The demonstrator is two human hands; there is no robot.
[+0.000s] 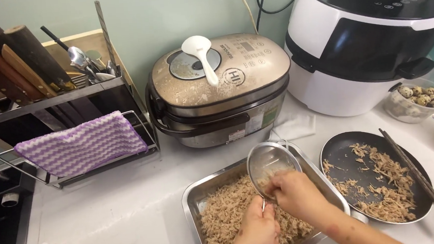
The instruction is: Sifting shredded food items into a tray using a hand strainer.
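Note:
A square steel tray (194, 200) on the white counter holds a bed of shredded brown meat (228, 213). A small round metal strainer (266, 162) is tilted over the tray's far side. My left hand (257, 231) is closed round the strainer's handle near the bottom edge of the view. My right hand (296, 193) reaches in from the lower right, fingers bunched at the strainer's lower rim and touching the shreds there. Whether those fingers pinch any meat is hidden.
Right of the tray a black pan (341, 154) holds more shredded meat, with dark chopsticks (419, 179) across its rim. Behind stand a rice cooker (220, 91) with a white paddle, a white appliance (364, 40), a bowl of quail eggs (419, 100) and a knife rack with purple cloth (81, 144).

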